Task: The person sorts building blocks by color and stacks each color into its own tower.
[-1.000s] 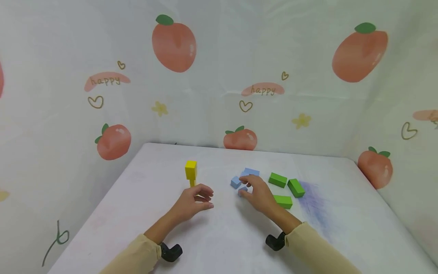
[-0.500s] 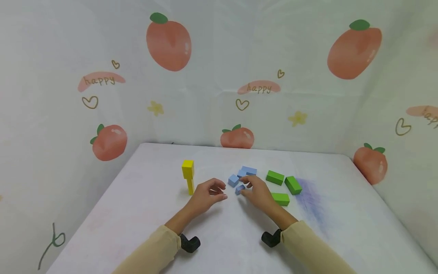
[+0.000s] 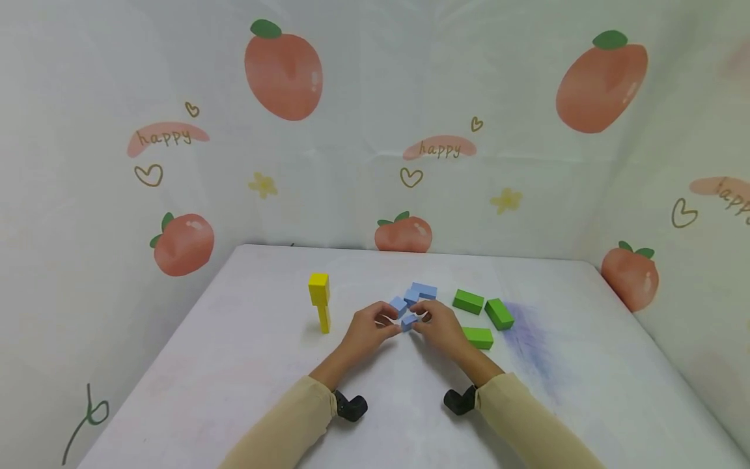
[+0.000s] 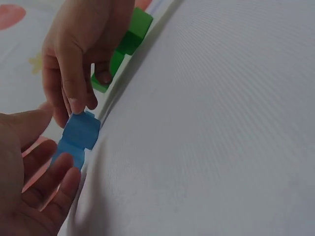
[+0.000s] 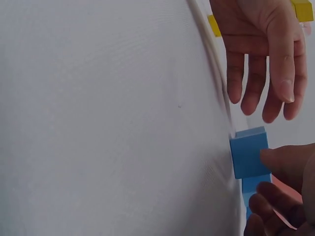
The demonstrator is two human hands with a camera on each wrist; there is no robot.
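Note:
Several blue blocks lie grouped on the table in the head view. The nearest, a small blue block [image 3: 408,322], sits between both hands. My left hand [image 3: 368,331] comes in from the left, fingers loosely bent with nothing in them, fingertips close to that block's left side. My right hand [image 3: 439,326] is at its right side; in the right wrist view the thumb [image 5: 275,160] touches the near blue block [image 5: 250,155], while the fingers stay loosely bent below. Behind it lie another small blue block [image 3: 398,307] and a longer blue block [image 3: 424,290].
Three green blocks lie right of my right hand, including a rear green block [image 3: 468,301], a slanted green block [image 3: 499,314] and a front green block [image 3: 479,338]. At left, a yellow cube [image 3: 319,288] tops a thin yellow post [image 3: 324,319]. A patterned cloth [image 3: 346,163] hangs behind.
My left hand has moved right, from beside the yellow post to the near blue block. My right hand has stayed almost in place beside that block. The head view has shifted slightly.

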